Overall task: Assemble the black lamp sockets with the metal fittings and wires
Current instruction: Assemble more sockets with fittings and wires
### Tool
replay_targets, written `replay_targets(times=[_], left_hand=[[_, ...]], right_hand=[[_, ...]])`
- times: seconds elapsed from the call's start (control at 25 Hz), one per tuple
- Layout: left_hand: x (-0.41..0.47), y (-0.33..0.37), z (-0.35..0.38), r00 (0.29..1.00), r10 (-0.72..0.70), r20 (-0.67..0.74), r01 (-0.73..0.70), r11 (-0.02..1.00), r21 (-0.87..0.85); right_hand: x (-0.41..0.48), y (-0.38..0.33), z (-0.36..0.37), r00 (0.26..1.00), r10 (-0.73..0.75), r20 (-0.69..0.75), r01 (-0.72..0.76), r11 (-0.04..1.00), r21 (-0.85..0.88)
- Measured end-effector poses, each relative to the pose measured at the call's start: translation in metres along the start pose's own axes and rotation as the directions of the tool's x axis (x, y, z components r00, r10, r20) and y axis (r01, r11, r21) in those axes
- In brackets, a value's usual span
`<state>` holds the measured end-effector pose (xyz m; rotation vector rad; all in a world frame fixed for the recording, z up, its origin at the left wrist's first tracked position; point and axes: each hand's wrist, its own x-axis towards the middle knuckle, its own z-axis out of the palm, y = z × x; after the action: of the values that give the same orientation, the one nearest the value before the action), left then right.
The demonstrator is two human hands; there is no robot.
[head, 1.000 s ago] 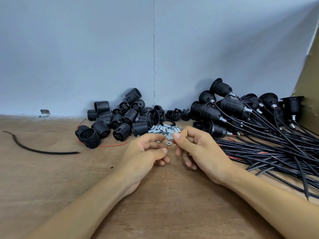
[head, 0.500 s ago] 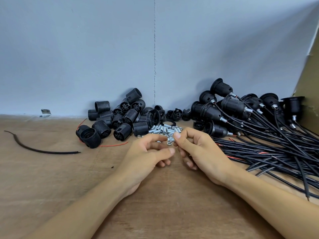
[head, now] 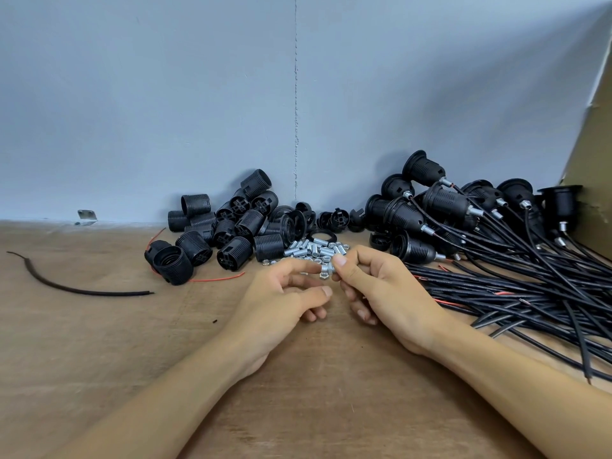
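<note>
Sockets already wired (head: 443,200) lie heaped at my far right, black ribbed bodies with silver stubs at their necks, and their black cables (head: 530,293) fan over the bench toward my right forearm. Left of centre sits the pile of bare socket shells (head: 238,226), threaded outside, some showing their open mouths. Between the two piles, just beyond my fingers, is the small heap of metal fittings (head: 314,250): short silver threaded tubes mixed with nuts.

My right hand (head: 381,293) pinches one fitting (head: 326,268) between thumb and forefinger, with the other fingers curled under. My left hand (head: 281,299) meets it from the other side; the forefinger tip touches the fitting while the thumb lies lower, apart from it, so I cannot tell whether that hand grips anything.

Everything rests on the wooden bench (head: 99,359) against a blue-grey wall (head: 165,94), with cardboard (head: 592,160) at the right edge. A loose black wire (head: 66,288) curves at far left, a thin red wire (head: 215,279) runs by the shells, and a metal bracket (head: 86,216) sits at the wall.
</note>
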<state>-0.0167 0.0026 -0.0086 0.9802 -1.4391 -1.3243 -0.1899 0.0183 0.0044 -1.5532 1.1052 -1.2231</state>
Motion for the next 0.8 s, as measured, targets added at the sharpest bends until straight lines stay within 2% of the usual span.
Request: replay_targets(times=[0.24, 0.44, 0.56, 0.6, 0.68, 0.8], left_hand=[[-0.004, 0.003, 0.001, 0.999, 0.048, 0.024, -0.047, 0.998, -0.039], [-0.005, 0.003, 0.001, 0.998, 0.058, -0.015, -0.058, 0.997, -0.058], [-0.003, 0.002, 0.000, 0.998, 0.039, -0.040, -0.042, 0.996, -0.083], [-0.002, 0.002, 0.000, 0.998, 0.028, -0.048, -0.033, 0.994, -0.104], [-0.001, 0.003, 0.001, 0.997, 0.010, -0.074, -0.021, 0.988, -0.153], [-0.001, 0.005, 0.002, 0.995, 0.006, -0.100, -0.025, 0.982, -0.188]], right_hand=[[-0.001, -0.002, 0.001, 1.000, 0.018, 0.007, -0.018, 1.000, 0.000], [-0.002, -0.005, 0.002, 0.998, 0.041, 0.040, -0.039, 0.999, -0.033], [0.000, -0.002, 0.003, 0.999, 0.040, 0.001, -0.040, 0.996, -0.081], [0.001, 0.000, 0.003, 0.999, 0.016, -0.040, -0.021, 0.991, -0.132], [0.008, 0.002, 0.000, 0.984, -0.096, -0.148, 0.040, 0.940, -0.340], [0.035, 0.000, -0.005, 0.942, -0.258, -0.217, 0.070, 0.779, -0.623]])
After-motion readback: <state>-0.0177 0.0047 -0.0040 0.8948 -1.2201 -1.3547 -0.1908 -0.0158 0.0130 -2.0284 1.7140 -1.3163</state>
